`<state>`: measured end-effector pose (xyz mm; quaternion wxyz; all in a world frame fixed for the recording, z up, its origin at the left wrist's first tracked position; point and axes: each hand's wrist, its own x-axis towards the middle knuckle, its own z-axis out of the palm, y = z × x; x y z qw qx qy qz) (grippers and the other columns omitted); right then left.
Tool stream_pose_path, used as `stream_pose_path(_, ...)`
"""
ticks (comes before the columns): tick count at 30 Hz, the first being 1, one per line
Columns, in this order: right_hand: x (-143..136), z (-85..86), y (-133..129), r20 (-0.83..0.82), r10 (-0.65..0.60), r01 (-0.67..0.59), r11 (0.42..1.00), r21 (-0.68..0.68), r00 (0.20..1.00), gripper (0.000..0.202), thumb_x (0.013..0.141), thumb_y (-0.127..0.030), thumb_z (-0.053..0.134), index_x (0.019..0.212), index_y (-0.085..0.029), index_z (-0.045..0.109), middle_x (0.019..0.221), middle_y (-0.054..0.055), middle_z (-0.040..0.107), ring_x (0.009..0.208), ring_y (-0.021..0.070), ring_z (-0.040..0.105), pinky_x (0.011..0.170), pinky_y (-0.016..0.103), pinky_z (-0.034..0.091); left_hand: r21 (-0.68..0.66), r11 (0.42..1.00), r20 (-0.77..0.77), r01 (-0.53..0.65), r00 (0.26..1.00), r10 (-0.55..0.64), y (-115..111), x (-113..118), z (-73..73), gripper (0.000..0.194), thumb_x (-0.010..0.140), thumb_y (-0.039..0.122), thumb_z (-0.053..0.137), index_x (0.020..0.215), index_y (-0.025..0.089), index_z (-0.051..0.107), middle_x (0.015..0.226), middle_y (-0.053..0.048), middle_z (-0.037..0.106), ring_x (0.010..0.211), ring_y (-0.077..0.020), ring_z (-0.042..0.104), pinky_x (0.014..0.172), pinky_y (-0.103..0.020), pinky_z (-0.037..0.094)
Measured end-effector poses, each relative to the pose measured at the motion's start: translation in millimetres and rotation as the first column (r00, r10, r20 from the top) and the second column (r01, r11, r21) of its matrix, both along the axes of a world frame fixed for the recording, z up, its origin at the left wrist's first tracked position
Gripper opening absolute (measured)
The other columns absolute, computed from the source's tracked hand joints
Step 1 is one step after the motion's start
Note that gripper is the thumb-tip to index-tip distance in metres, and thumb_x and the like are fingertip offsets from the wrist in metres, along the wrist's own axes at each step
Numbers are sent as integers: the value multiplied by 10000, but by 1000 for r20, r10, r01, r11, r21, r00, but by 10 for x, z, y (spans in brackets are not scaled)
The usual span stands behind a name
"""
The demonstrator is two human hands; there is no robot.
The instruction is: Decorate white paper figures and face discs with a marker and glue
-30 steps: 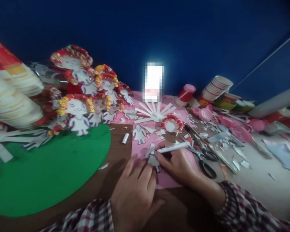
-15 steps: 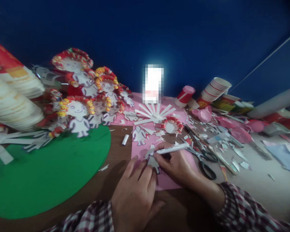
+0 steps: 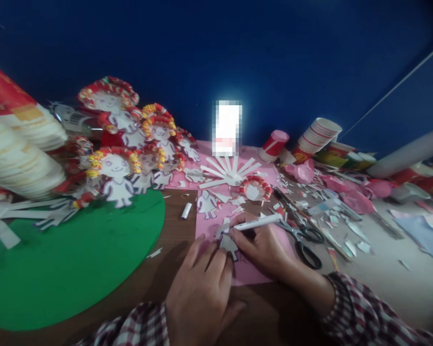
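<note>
My right hand (image 3: 261, 244) grips a white marker (image 3: 256, 223), its tip on a small white paper doll cutout (image 3: 228, 244). The cutout lies on pink paper (image 3: 254, 271) and has purple lines along its edges. Fingers stretched out, my left hand (image 3: 204, 283) lies flat with its fingertips at the cutout's lower left side. A white marker cap (image 3: 186, 211) rests on the brown table to the left. Just above the hands is another paper doll body (image 3: 208, 203) with a purple outline. Black-handled scissors (image 3: 306, 245) lie right of my right hand.
Finished paper dolls (image 3: 116, 178) with red and yellow curled hair stand behind a green round sheet (image 3: 104, 269). Stacked paper cups (image 3: 319, 134) lean at back right, and more cups (image 3: 18, 154) are far left. White strips (image 3: 233, 175), a red ring (image 3: 256, 188) and paper scraps (image 3: 351, 247) lie around.
The view has shifted very slightly. Both hands, the marker and the cutout stay in nearly the same place.
</note>
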<state>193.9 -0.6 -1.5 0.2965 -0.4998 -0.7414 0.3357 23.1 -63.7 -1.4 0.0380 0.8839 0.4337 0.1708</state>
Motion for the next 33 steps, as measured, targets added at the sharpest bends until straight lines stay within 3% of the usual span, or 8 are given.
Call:
stream_pose_path(16,-16,-7,3,46,2,-4,999,40,999,51,833,-229,550,791,-218,577,694,-16,618,634,133,575,609,226,462,19,1000,-8,-6,1000,7,-4,-3,-10,601,750,575,606,1123,104,630,1107,-117,653,1087,-318,561,1028,-504,334)
stream_pose_path(21,-28,11,-4,-21,-1,1,1000,15,1000,48,839,-236,553,807,-211,580,707,-15,617,653,129,570,614,222,466,40,999,-10,-9,1000,9,-11,1,-30,593,746,578,608,1103,105,639,1102,-119,657,1071,-317,569,1022,-506,333)
stream_pose_path(26,3,24,-13,-115,-96,95,995,-11,989,42,839,-239,558,829,-200,573,688,-15,586,607,115,543,553,206,450,58,998,3,-31,1000,30,-20,6,-58,579,746,582,605,1087,116,645,1095,-110,658,1055,-307,573,1025,-490,327)
stream_pose_path(30,42,77,-58,-221,-179,210,970,123,959,70,838,-214,562,908,-210,566,753,-2,590,621,113,542,546,205,447,61,997,18,-48,999,47,-33,9,-89,555,756,590,590,1069,136,652,1092,-94,660,1077,-298,562,1037,-476,313)
stream_pose_path(33,7,95,-100,-221,-138,181,965,188,965,84,831,-195,560,911,-218,569,791,9,601,659,120,564,571,211,460,99,994,34,-48,998,45,-34,3,-107,520,778,591,562,1027,147,669,1106,-102,658,1100,-301,552,1052,-481,291)
